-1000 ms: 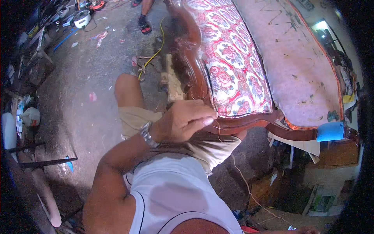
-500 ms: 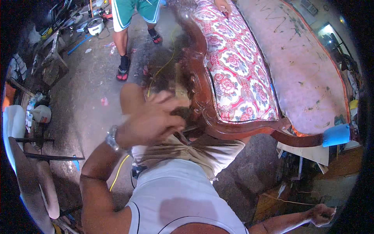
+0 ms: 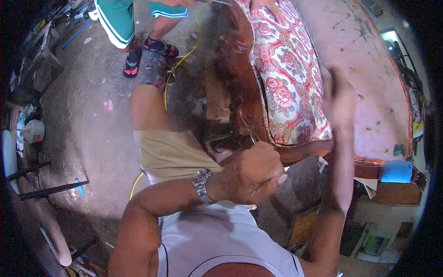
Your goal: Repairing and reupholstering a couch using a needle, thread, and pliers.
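A seat covered in floral red-and-white fabric point(image 3: 287, 90) sits in a carved dark wooden frame point(image 3: 247, 108) in front of me. My left hand point(image 3: 258, 173), with a metal watch on its wrist, is closed in a fist at the near left corner of the seat. From it a thin metal tool point(image 3: 253, 135) sticks out toward the frame; its handle is hidden. My right hand point(image 3: 340, 92) is smeared by motion. It reaches along the right edge of the fabric, and its fingers cannot be made out.
A pinkish stained padded backrest point(image 3: 369, 97) rises on the right, with blue wrapping point(image 3: 397, 171) at its near end. Across the seat, another person's hand point(image 3: 268, 10) rests on the fabric. That person's legs point(image 3: 121, 23) stand beyond a yellow cord point(image 3: 188, 54) on the floor.
My left hand has moved right and down to the seat corner. My right hand has come from low right up to the fabric's edge. The co-worker has stepped left.
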Demonstrator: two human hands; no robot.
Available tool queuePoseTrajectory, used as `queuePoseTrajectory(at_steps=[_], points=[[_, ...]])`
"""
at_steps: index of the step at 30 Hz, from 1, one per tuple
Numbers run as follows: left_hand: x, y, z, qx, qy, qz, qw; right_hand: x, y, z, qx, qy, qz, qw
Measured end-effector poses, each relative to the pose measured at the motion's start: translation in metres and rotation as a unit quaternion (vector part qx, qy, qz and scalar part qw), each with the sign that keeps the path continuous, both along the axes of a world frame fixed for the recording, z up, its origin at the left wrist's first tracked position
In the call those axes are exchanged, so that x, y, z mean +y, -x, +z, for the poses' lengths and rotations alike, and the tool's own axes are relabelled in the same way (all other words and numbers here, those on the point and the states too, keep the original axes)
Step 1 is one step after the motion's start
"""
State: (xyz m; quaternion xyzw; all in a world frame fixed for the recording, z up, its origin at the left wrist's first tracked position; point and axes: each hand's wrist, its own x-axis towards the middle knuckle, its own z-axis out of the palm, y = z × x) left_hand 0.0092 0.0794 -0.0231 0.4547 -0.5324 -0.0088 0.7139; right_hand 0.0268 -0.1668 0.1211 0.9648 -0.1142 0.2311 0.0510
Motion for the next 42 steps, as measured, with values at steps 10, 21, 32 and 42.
queuePoseTrajectory(at_steps=[10, 21, 32, 42], points=[[0.020, 0.032, 0.022, 0.115, 0.012, -0.030, 0.993, 0.001, -0.135, -0.063, 0.169, 0.204, 0.104, 0.958], [0.013, 0.030, 0.036, 0.041, -0.031, 0.018, 0.999, 0.002, -0.118, -0.082, 0.142, 0.029, 0.109, 0.983], [-0.087, 0.025, 0.092, 0.074, 0.121, 0.114, 0.983, -0.088, 0.016, 0.064, 0.101, -0.229, -0.036, 0.968], [-0.114, 0.038, 0.055, 0.064, 0.173, 0.061, 0.981, -0.018, -0.076, 0.004, 0.261, -0.359, 0.135, 0.886]])
